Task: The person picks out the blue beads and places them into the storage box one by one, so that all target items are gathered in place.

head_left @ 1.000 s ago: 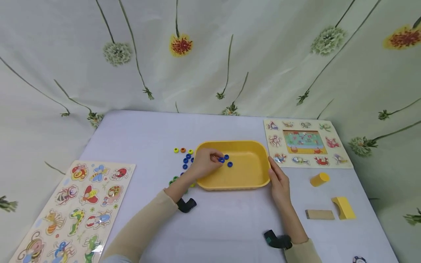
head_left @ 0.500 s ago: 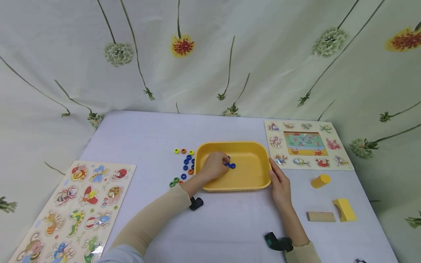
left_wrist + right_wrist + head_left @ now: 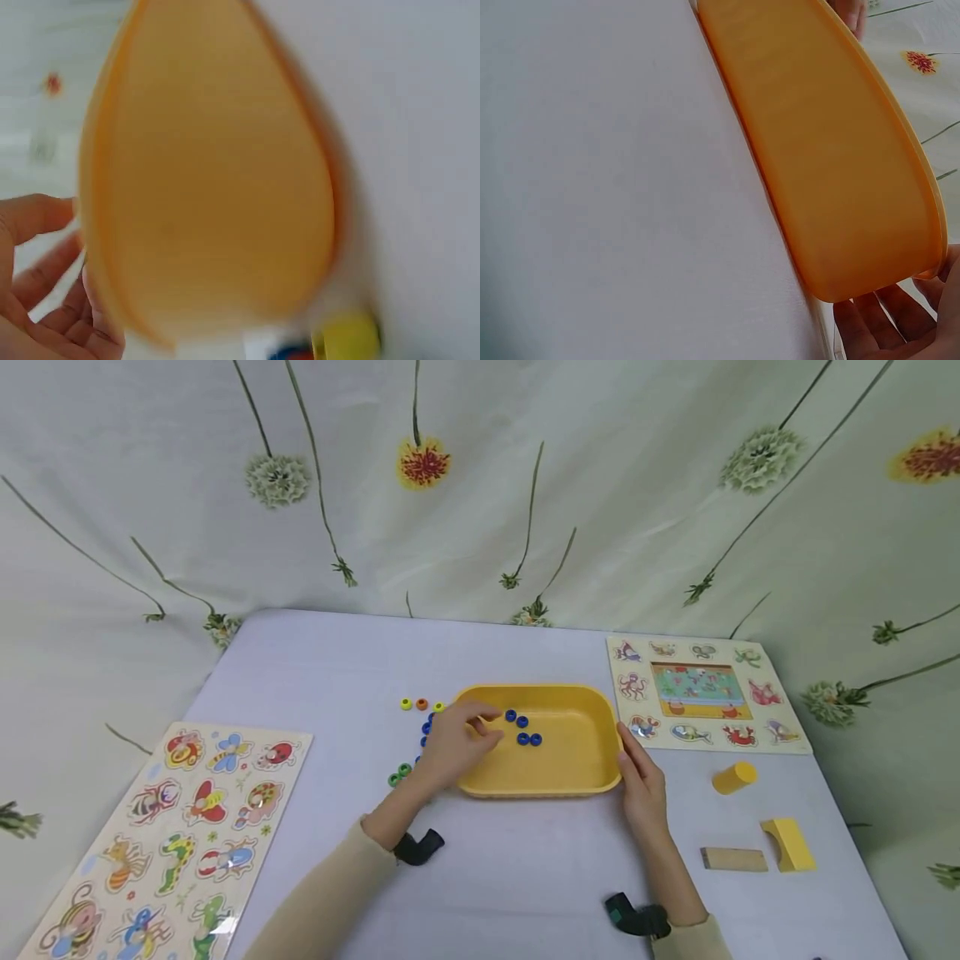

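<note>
A shallow yellow tray (image 3: 570, 768) sits mid-table with several blue beads (image 3: 522, 722) on its floor. Over the tray's left side hovers my left hand (image 3: 453, 743), thumb and fingers apart; the left wrist view shows no bead between its fingers (image 3: 46, 274). My right hand (image 3: 643, 789) grips the tray's right end, thumb near the rim and fingers against the outer wall, as the right wrist view shows. Loose green beads (image 3: 399, 774), blue beads (image 3: 427, 727), yellow beads (image 3: 406, 703) and an orange bead (image 3: 422, 704) lie left of the tray, partly hidden by my left hand.
An insect puzzle board (image 3: 180, 827) lies at the left edge, and a sea-animal puzzle board (image 3: 705, 693) at the back right. Right of my right hand are a yellow cylinder (image 3: 734, 777), a yellow arch block (image 3: 789, 845) and a plain wooden block (image 3: 734, 859).
My left hand reached further into the tray, let go of a blue bead beside the others, then drew back left with its fingers parted. The right hand stays on the tray's right end.
</note>
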Demonstrator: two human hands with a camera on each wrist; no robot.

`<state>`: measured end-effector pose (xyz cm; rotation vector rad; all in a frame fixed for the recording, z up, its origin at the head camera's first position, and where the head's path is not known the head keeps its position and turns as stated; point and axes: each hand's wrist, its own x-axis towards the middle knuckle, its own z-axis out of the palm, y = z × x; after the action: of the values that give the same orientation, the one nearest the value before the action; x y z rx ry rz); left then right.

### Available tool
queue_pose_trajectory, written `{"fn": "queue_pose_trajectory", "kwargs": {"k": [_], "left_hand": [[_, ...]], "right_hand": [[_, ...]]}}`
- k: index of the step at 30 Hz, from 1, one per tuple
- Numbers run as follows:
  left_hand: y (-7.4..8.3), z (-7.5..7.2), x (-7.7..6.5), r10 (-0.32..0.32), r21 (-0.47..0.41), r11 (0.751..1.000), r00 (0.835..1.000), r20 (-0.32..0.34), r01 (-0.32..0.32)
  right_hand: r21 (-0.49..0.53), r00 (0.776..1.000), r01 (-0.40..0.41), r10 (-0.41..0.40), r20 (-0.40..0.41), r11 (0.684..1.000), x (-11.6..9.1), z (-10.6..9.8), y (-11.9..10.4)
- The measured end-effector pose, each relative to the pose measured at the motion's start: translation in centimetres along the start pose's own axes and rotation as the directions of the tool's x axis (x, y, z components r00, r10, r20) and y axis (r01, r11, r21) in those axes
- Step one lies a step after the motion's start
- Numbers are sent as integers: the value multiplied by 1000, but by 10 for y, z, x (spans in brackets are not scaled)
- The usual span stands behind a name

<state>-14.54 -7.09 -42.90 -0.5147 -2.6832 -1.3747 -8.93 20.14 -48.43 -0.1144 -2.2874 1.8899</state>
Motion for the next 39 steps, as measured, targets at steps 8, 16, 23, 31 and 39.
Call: {"fn": "queue_pose_trajectory", "kwargs": {"k": [8, 16, 23, 31, 39], "left_hand": [[-64, -64, -33, -138, -111, 985, 988, -66, 131], [-96, -67, -56, -256, -82, 963, 966, 25, 258], [-91, -54, -60, -275, -35, 960, 961, 39, 276], [-100, -37, -61, -276, 90, 957, 961, -9, 276], [-96, -36, -59, -243, 84, 965, 967, -78, 249]], "right_hand": [[-13, 1000, 6, -6, -6, 1000, 0, 0, 3], [5, 999, -40, 40, -5, 999, -2, 2, -2], [-15, 1000, -25, 25, -2, 1000, 0, 1, 3], [7, 1000, -5, 5, 0, 1000, -1, 1, 3], [-3, 1000, -4, 4, -2, 1000, 0, 1, 6]]}}
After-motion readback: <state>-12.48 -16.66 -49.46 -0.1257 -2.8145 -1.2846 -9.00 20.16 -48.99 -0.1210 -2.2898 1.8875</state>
